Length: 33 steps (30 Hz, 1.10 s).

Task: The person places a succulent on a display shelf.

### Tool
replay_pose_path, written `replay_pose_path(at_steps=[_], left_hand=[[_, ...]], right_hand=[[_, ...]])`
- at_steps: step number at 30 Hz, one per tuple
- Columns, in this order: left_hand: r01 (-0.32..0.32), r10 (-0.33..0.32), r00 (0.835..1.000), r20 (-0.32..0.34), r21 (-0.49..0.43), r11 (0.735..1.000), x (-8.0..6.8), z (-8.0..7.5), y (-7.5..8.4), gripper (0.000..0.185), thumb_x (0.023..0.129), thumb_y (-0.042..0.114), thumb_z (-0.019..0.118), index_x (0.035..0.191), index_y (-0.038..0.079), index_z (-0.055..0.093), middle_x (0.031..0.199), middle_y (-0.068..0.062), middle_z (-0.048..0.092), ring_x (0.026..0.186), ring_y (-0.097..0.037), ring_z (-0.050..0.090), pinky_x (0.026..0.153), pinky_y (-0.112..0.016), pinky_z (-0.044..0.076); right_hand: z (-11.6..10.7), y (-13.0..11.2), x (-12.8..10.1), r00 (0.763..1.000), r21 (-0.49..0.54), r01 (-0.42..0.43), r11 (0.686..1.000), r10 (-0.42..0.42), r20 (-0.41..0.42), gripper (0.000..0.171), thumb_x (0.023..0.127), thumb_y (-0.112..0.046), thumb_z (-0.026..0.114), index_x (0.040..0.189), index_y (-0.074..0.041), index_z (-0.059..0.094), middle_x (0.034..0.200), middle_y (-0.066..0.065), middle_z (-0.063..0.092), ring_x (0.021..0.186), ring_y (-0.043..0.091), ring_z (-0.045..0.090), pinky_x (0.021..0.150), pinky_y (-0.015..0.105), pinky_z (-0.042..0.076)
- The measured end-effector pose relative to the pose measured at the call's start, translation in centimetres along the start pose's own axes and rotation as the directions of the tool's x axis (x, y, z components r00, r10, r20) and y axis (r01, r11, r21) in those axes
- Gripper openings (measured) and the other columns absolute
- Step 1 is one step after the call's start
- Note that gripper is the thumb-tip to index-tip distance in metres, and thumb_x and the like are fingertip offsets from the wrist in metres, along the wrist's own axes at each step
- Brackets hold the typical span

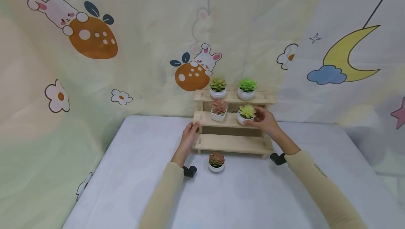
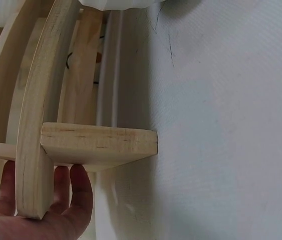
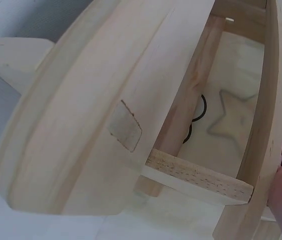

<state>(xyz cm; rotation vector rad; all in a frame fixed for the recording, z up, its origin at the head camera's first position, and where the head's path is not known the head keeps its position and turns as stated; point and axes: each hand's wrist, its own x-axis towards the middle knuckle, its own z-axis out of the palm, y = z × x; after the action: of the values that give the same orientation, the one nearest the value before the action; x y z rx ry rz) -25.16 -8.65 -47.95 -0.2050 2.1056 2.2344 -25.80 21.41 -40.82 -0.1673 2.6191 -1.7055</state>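
While the right hand curls its fingers round the white pot of a yellow-green succulent on the middle step of the wooden stand, that pot sits at the right end of the step, upright, seemingly resting on the board (whether its full weight is down I cannot tell). Just left of it on the same step stands a pink succulent in a square white pot. The top step carries two more: an olive-green plant on the left and a bright green one on the right. By my reading, four pots are on the stand, two to a step, and the bottom step is bare. One reddish succulent is off the stand, on the worktop just in front of the bottom step, well apart from either hand. Judged from this layout, the filling of the stand looks mostly done, with that last pot and the lowest step left over.

The left hand rests against the left end of the stand; the left wrist view shows its fingers straight behind the side panel, steadying rather than gripping. Behind hangs a cloth printed with rabbits and a moon.
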Motion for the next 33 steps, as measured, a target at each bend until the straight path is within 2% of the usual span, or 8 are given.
replay_pose_path(at_steps=[5,9,19,21,28,33], left_hand=[[0.021,-0.021,1.000,0.007,0.010,1.000,0.0,-0.3,-0.3,0.053,0.098,0.044,0.052,0.134,0.005,0.053,0.137,-0.017,0.054,0.131,-0.031,0.045,0.113,-0.048,0.028],[0.013,-0.013,1.000,0.004,0.007,1.000,0.0,-0.3,-0.3,0.054,0.098,0.044,0.052,0.135,0.005,0.052,0.137,-0.017,0.054,0.131,-0.031,0.046,0.113,-0.049,0.028],[0.015,-0.015,0.999,0.032,-0.019,1.000,-0.1,-0.3,0.0,0.051,0.100,0.037,0.051,0.137,0.002,0.050,0.138,-0.019,0.052,0.133,-0.032,0.045,0.114,-0.047,0.027],[0.018,-0.018,0.999,0.043,-0.016,1.000,-0.2,-0.3,0.3,0.050,0.101,0.035,0.050,0.137,0.000,0.049,0.139,-0.020,0.052,0.133,-0.034,0.044,0.114,-0.048,0.028],[0.012,-0.013,0.999,0.051,0.019,1.000,-2.6,-0.1,3.2,0.048,0.103,0.029,0.047,0.138,-0.003,0.047,0.139,-0.023,0.051,0.133,-0.037,0.043,0.114,-0.048,0.029],[0.015,-0.016,0.999,0.046,0.028,1.000,-3.0,0.0,3.6,0.049,0.103,0.030,0.046,0.139,-0.004,0.046,0.140,-0.023,0.050,0.134,-0.037,0.042,0.114,-0.048,0.029]], right_hand=[[0.3,0.3,0.1,1.000,0.004,-0.007,1.000,0.007,0.011,0.072,0.083,-0.012,0.078,0.142,0.006,0.040,0.124,0.020,0.052,0.090,0.010,0.049,0.073,0.012,0.044],[0.2,0.2,0.1,0.999,-0.012,-0.017,1.000,0.017,0.028,0.075,0.084,-0.019,0.078,0.144,0.003,0.039,0.126,0.019,0.051,0.093,0.013,0.049,0.074,0.013,0.044],[-0.1,0.2,0.1,0.998,-0.027,-0.013,1.000,0.014,0.063,0.077,0.086,-0.023,0.076,0.146,0.001,0.036,0.129,0.020,0.050,0.098,0.016,0.050,0.077,0.014,0.045],[0.0,0.2,0.2,0.998,-0.021,-0.010,1.000,0.011,0.062,0.075,0.086,-0.022,0.076,0.145,0.002,0.037,0.128,0.020,0.051,0.096,0.014,0.050,0.077,0.014,0.045],[0.0,0.2,0.2,0.998,0.007,-0.020,1.000,0.020,0.067,0.076,0.086,-0.020,0.076,0.146,0.002,0.036,0.129,0.020,0.049,0.096,0.014,0.049,0.076,0.013,0.044],[-0.1,0.3,-0.1,0.998,0.045,-0.027,0.999,0.025,0.058,0.079,0.086,-0.020,0.077,0.149,-0.001,0.032,0.137,0.020,0.045,0.102,0.014,0.050,0.079,0.012,0.045]])
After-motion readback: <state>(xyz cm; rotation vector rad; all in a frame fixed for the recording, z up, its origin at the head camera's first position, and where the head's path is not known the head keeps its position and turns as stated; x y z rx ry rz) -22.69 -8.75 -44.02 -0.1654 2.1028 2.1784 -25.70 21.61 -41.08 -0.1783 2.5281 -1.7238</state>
